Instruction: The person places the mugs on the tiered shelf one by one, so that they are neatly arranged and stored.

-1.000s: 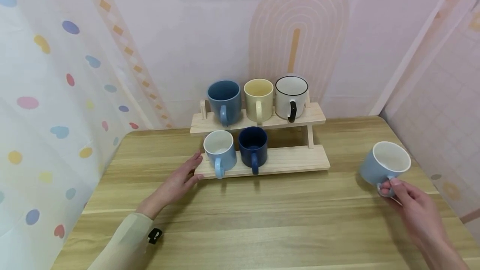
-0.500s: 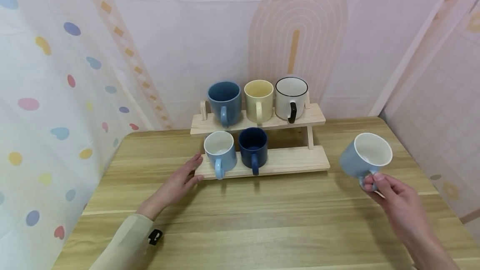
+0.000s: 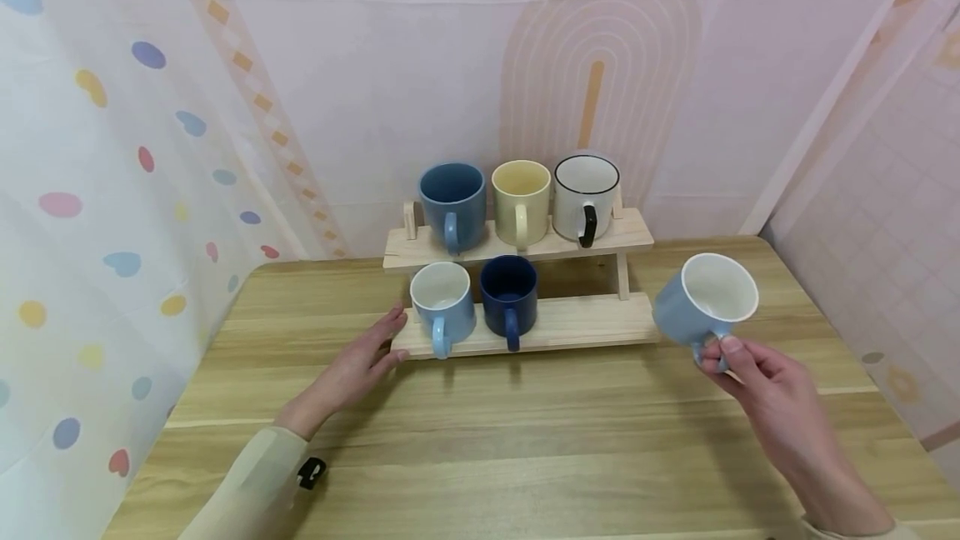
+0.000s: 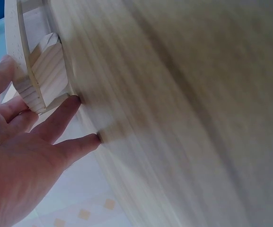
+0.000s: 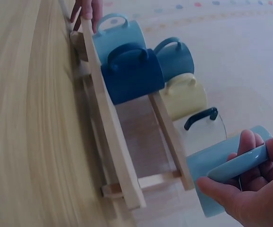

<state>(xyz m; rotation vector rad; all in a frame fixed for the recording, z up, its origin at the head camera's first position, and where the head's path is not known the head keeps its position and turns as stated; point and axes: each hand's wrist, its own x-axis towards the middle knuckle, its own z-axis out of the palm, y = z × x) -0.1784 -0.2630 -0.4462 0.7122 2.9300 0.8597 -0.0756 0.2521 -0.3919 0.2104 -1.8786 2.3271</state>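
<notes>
In the head view my right hand [image 3: 776,402] pinches the handle of a light blue mug [image 3: 678,311] with a white inside. This mug is held above the table, just right of a two-tier wooden shelf [image 3: 600,319], tilted with its mouth toward me. My left hand [image 3: 345,373] touches the left end of the lower tier; in the left wrist view its fingers [image 4: 63,118] are extended, two tips on the tabletop. Beside it on that tier stand another light blue mug [image 3: 453,315] and a dark blue mug [image 3: 517,298], handles toward me.
The upper tier bears a blue mug [image 3: 465,211], a yellow mug [image 3: 531,211] and a white mug [image 3: 573,211] with a black rim and handle. Bare wood shows on the lower tier right of the dark blue mug. A patterned curtain [image 3: 375,90] hangs behind the wooden table [image 3: 525,448].
My right hand has carried the light blue mug leftward and a little up, closer to the shelf. The left hand and the shelved mugs have stayed put.
</notes>
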